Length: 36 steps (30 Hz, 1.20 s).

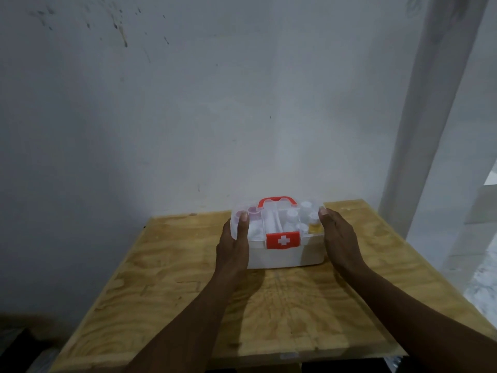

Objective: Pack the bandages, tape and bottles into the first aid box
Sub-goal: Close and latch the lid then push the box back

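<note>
A white first aid box (pixel 285 255) stands near the far edge of the wooden table. It has a clear lid (pixel 271 218), a red handle (pixel 277 201) and a red latch with a white cross (pixel 283 240). Through the lid I see several white bottles (pixel 301 215) on the right and pale rolls (pixel 252 211) on the left. My left hand (pixel 234 243) grips the lid's left end, thumb on top. My right hand (pixel 340 238) presses flat against the lid's right end.
The plywood table (pixel 172 286) ends close behind the box at a stained white wall (pixel 188 117). A white post (pixel 430 117) rises at the right. Dark objects lie on the floor at the lower left.
</note>
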Tool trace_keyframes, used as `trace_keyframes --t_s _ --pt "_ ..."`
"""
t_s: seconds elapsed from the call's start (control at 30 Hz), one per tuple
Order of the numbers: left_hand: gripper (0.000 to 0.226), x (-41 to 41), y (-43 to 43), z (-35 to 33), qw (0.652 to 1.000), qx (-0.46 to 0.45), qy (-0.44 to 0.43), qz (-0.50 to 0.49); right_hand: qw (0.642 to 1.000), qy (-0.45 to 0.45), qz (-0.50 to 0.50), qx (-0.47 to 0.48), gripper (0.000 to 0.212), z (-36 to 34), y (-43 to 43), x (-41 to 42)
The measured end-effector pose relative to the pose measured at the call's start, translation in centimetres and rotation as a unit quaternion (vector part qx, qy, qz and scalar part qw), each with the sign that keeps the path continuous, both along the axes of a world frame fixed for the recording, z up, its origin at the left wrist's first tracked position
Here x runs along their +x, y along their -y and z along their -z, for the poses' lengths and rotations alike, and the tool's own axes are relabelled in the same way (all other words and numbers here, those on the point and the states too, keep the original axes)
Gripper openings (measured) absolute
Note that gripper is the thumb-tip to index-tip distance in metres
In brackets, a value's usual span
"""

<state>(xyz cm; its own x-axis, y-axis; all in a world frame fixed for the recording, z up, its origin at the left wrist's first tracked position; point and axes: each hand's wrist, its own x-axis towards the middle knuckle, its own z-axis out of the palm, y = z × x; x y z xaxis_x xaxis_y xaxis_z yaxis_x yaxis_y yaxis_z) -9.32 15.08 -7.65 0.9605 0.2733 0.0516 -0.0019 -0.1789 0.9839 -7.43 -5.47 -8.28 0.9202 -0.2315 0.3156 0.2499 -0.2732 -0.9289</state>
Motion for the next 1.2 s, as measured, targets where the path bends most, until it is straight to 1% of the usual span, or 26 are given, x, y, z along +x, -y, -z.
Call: trace_keyframes --t_s 0.17,0.2,0.27,0.37,0.4,0.47,0.53,0.57,0.6,0.67,0.73,0.87,1.03,1.2 --pt "0.121 0.4 -0.4 0.3 1.000 0.016 0.001 0.022 1.000 -0.021 -0.003 0.004 0.058 0.1 -0.1 0.0" --pt "0.121 0.6 -0.6 0.4 1.000 0.009 -0.003 0.026 0.999 -0.029 -0.008 0.009 0.059 0.1 0.0 0.1" --pt "0.120 0.9 -0.8 0.6 0.999 -0.019 -0.010 0.039 0.998 -0.049 -0.022 0.024 0.054 0.1 0.1 0.3" --pt "0.113 1.2 -0.8 0.2 0.996 -0.068 -0.042 0.049 0.996 -0.081 -0.033 0.020 0.052 -0.4 0.1 0.7" --pt "0.104 1.2 -0.8 -0.2 0.994 -0.079 -0.052 0.050 0.996 -0.083 -0.024 0.021 0.050 -0.6 0.0 0.8" --pt "0.077 1.2 -0.7 -0.8 0.992 -0.100 -0.058 0.042 0.997 -0.076 -0.003 0.028 0.046 -1.0 -0.2 1.0" --pt "0.052 1.7 -0.8 -1.0 0.993 -0.104 -0.046 0.025 0.998 -0.058 0.004 0.035 0.036 -1.3 -0.3 1.2" --pt "0.045 2.1 -0.9 -1.1 0.995 -0.093 -0.037 0.020 0.998 -0.048 0.003 0.038 0.032 -1.4 -0.3 1.3" --pt "0.043 2.5 -0.9 -1.2 0.996 -0.081 -0.030 0.017 0.998 -0.040 0.003 0.039 0.030 -1.5 -0.5 1.5" --pt "0.048 3.2 -1.0 -1.6 0.997 -0.069 -0.016 0.020 0.999 -0.032 0.006 0.040 0.036 -1.7 -0.8 2.2" --pt "0.058 4.1 -1.1 -2.0 0.998 -0.060 -0.013 0.018 0.999 -0.031 0.008 0.036 0.041 -1.7 -1.2 3.2" --pt "0.076 6.7 -1.6 -2.3 0.999 -0.046 -0.025 0.004 0.999 -0.038 0.013 0.026 0.038 -2.0 -1.8 5.8" --pt "0.055 9.8 -1.9 -2.3 0.997 -0.032 -0.063 -0.008 0.997 -0.068 0.021 0.015 0.040 -2.4 -2.4 8.9" --pt "0.054 12.2 -2.0 -2.3 0.994 -0.038 -0.105 -0.015 0.995 -0.091 0.033 -0.003 0.045 -2.0 -2.5 11.3"
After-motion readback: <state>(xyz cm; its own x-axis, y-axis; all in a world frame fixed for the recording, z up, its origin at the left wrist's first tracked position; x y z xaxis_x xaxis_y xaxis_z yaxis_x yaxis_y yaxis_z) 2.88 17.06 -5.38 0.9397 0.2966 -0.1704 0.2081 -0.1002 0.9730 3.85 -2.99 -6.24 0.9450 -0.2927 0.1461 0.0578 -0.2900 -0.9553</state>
